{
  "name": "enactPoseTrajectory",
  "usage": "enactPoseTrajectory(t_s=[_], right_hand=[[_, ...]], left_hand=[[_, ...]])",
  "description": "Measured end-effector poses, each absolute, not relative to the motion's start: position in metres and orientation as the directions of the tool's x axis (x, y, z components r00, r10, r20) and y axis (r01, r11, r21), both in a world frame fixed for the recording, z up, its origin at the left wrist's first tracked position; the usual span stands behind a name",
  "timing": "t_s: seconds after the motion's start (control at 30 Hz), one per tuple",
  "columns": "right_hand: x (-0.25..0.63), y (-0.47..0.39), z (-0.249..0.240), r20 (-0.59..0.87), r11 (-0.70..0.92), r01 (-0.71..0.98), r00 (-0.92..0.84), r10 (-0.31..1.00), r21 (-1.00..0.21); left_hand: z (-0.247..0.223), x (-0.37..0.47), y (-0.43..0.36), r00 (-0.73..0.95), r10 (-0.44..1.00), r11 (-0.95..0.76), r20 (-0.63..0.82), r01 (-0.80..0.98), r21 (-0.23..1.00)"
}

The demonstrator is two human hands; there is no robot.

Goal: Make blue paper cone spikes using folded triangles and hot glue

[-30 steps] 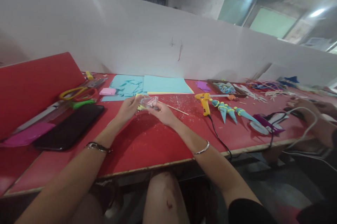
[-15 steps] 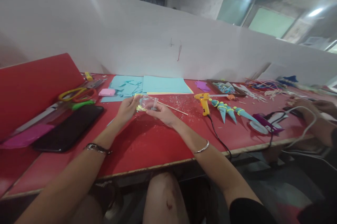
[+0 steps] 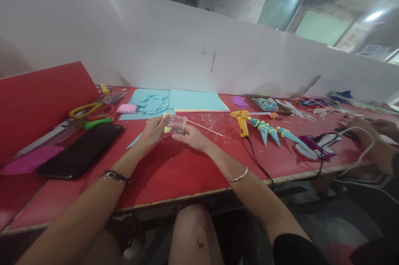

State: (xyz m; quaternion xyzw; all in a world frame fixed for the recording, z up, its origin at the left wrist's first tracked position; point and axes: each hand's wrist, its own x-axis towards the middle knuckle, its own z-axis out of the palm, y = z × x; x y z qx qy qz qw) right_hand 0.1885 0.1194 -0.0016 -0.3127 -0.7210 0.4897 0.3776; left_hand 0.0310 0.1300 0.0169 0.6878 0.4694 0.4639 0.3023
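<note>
Between my hands, above the red table, is a small clear plastic bag with a bit of yellow at its left side. My left hand is closed on the bag's left end, thumb on top. My right hand pinches its right side. What the bag contains is too small to make out. Behind my right hand lies a thin wooden stick. A pointed piece of blue paper shows beside my left wrist.
Blue paper sheets and cut pieces lie at the back. Rightward are a yellow glue gun with a black cord and blue paper cones. A black phone and scissors lie left. Another person's hands are far right.
My left hand has shifted slightly, and the bag is turned a little so its clear side shows more. The blue paper point by my left wrist is more exposed.
</note>
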Motion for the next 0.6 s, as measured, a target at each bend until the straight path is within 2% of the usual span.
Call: enactPoseTrajectory(t_s=[0.1,0.37,0.6], right_hand=[[0.1877,0.1195,-0.0013,0.243,0.336,0.091,-0.520,0.819,-0.938],[0.1863,0.1188,0.0005,0.232,0.344,0.087,-0.585,0.778,-0.935],[0.1870,0.1136,0.0078,0.172,0.264,0.072,-0.591,0.788,-0.962]], left_hand=[[0.0153,0.0306,0.1298,0.132,0.936,-0.353,0.328,0.393,0.849],[0.0149,0.0294,0.1314,0.175,0.914,-0.406,0.366,0.407,0.818],[0.0205,0.0327,0.1260,0.185,0.918,-0.396,0.350,0.440,0.806]])
